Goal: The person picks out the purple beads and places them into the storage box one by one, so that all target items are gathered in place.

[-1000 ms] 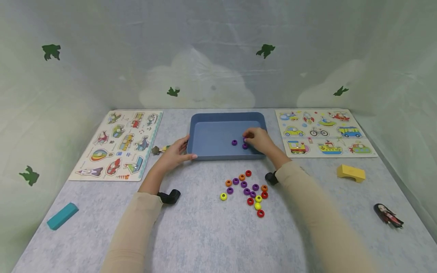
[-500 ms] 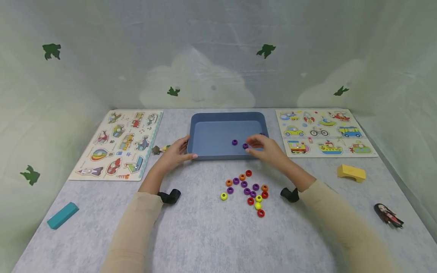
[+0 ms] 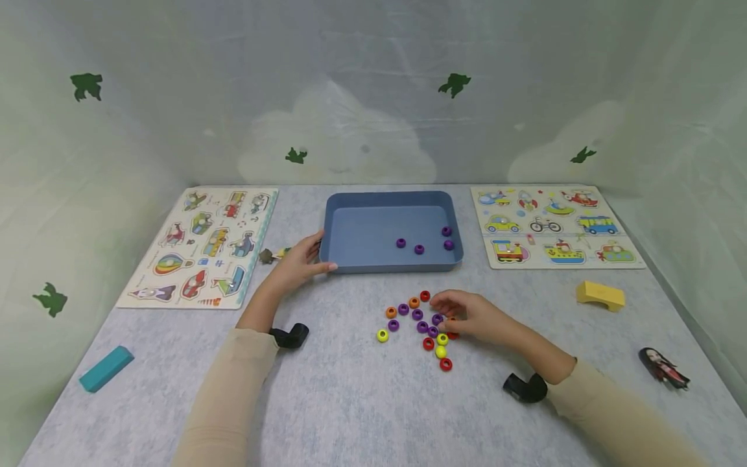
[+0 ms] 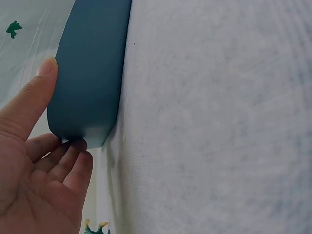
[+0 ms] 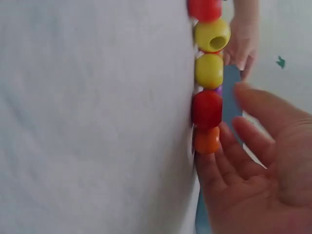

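Note:
In the head view, my left hand point(image 3: 299, 263) holds the near left corner of a shallow blue tray point(image 3: 362, 227). The left wrist view shows the thumb on the front of the tray point(image 4: 90, 73) and bent fingers against its side. Several purple beads point(image 3: 419, 249) lie inside, toward the right. My right hand point(image 3: 481, 319) hovers over the right side of a scatter of purple, red, orange and yellow beads, fingers apart and loosely bent. Close up, its fingers are beside an orange bead point(image 5: 207, 140) and a red bead point(image 5: 207, 108); nothing is seen gripped, though some fingertips are hidden.
Picture puzzle boards flank the tray, one at the left point(image 3: 201, 250) and one at the right point(image 3: 554, 227). A small figure point(image 3: 267, 257) lies by the left hand. Farther out are a teal block point(image 3: 107, 369), a yellow arch block point(image 3: 600, 296) and a doll point(image 3: 664, 369).
My right hand has left the tray and come back toward me, over the loose beads. The purple bead by its fingers lies in the tray. My left hand has stayed put.

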{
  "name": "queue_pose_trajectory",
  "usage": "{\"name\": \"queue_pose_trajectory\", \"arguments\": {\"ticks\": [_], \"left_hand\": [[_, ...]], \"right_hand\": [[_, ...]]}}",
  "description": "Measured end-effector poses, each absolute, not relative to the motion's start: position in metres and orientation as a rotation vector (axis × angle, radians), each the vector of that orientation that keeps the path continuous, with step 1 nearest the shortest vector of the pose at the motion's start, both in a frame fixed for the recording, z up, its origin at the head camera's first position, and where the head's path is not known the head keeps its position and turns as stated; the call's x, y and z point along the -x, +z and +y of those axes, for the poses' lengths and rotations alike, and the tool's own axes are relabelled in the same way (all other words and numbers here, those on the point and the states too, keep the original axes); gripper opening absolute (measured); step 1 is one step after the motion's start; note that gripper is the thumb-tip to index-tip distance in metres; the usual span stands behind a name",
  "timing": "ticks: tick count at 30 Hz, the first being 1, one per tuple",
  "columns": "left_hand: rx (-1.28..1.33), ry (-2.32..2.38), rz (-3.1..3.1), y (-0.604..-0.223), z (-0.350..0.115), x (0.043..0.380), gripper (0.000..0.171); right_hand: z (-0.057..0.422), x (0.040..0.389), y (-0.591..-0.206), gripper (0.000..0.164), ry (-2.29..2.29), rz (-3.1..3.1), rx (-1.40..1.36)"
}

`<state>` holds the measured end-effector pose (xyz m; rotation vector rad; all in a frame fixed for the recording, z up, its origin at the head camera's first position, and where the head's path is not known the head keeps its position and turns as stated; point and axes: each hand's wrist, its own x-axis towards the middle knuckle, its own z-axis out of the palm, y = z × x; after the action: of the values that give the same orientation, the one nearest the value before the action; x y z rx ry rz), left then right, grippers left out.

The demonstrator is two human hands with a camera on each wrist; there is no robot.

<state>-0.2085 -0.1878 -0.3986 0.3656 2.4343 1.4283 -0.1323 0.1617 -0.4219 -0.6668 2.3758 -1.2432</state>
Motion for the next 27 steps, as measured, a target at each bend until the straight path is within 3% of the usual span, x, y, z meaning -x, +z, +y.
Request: {"name": "queue_pose_trajectory", "arguments": {"ticks": [10,16,27], "left_hand": [[-0.367,1.425,2.432,-0.383,-0.182,0.199,0.079],[-0.353,1.415,2.435,-0.383,-0.181,0.2,0.079],[-0.361,1.433,2.419,-0.384,-0.182,0.201,0.079]], "right_hand": [[0.16,0.132,-0.423,0.015,-1.065,2.498,0.794],[0.159,0.141,-0.412,0.016,-1.162,2.555,0.731],[0.15,0.198,-0.376,0.02,-1.429,2.693,0.739]]}}
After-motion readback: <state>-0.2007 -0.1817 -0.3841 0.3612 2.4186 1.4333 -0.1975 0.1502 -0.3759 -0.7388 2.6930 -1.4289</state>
